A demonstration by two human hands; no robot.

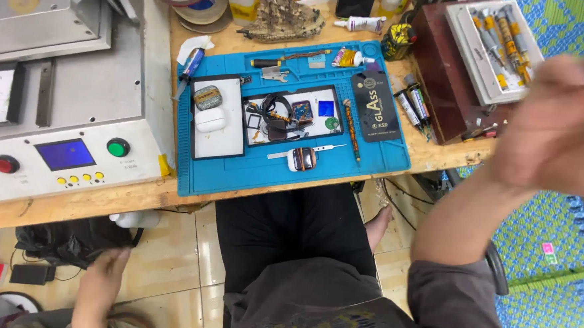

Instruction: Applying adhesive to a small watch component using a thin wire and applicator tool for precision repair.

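Right hand (pixel 564 125), blurred and raised close to the lens, its grip unreadable, hung right of the watch body (pixel 303 158) while left hand (pixel 103 274) dangled empty, spread, below the surface (pixel 104 197).

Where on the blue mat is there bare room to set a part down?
Free: the blue mat's front strip left of the smartwatch body, and the white pad below the earbud case. Crowded: the middle tray and the tool slots along the mat's back edge.

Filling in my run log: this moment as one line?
left hand: low, empty | right hand: raised, blurred | smartwatch: on blue mat
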